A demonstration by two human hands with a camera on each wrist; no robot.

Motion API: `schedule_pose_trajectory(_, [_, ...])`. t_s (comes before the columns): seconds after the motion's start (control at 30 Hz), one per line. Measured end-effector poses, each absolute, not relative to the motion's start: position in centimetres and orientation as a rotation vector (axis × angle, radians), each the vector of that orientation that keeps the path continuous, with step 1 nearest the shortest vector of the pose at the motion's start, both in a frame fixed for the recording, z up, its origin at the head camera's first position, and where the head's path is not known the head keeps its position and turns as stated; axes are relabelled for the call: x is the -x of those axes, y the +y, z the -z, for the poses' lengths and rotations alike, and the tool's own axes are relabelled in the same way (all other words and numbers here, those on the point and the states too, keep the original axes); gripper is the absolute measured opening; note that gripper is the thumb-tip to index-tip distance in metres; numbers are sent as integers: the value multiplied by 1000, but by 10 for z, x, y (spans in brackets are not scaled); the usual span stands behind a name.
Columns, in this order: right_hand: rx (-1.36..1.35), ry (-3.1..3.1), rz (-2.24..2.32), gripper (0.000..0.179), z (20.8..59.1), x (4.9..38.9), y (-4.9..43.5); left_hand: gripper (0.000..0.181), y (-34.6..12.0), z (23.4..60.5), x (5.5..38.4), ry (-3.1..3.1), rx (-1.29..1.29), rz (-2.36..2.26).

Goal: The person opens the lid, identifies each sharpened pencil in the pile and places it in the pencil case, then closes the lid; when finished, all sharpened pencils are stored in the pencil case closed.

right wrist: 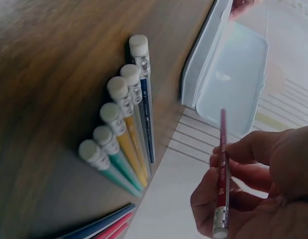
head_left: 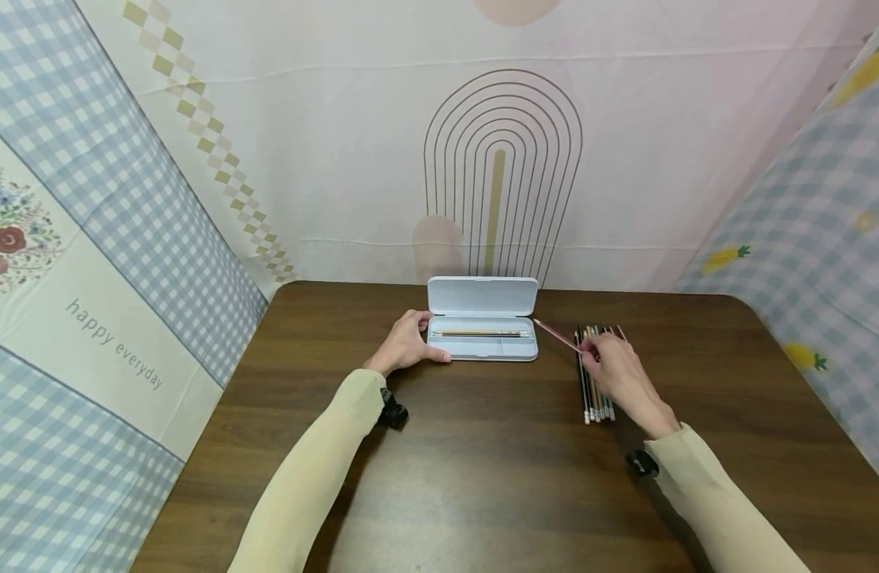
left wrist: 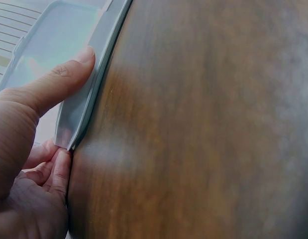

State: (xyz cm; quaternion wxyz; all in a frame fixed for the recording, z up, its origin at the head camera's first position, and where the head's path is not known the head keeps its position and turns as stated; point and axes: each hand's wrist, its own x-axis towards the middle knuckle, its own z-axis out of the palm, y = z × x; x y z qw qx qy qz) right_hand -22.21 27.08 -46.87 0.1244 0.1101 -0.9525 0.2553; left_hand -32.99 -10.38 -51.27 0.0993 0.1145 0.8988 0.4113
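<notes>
A light blue pencil case (head_left: 482, 350) lies with its lid (head_left: 482, 296) raised at the table's back edge. Pencils (head_left: 475, 334) lie lengthwise inside it. My left hand (head_left: 405, 344) grips the case's left end, thumb (left wrist: 69, 74) over the front rim and the other fingers round the end. My right hand (head_left: 618, 370) pinches a red pencil (right wrist: 223, 184) marked HB, its white eraser end toward the palm and its tip pointing at the case's right end. Under that hand lies a row of pencils (head_left: 595, 402), black, yellow and green among them, with white erasers toward me.
The brown wooden table (head_left: 475, 477) has a white patterned cloth (head_left: 339, 159) hanging right behind it. Blue checked cloths hang at the left (head_left: 153, 239) and right (head_left: 804, 215). More pencil ends (right wrist: 114, 226), blue and red, show low in the right wrist view.
</notes>
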Motion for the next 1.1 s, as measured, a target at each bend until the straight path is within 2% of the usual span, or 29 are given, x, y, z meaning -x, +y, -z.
schedule_pose_trajectory(0.6, [-615,-2746,-643,13,473,261,224,100,-103,511,329,2655,-328,-1237])
schedule_pose_trajectory(1.1, [-706,-2746,-604,14,480,298,191,101,-104,511,331,2647,-325,-1248])
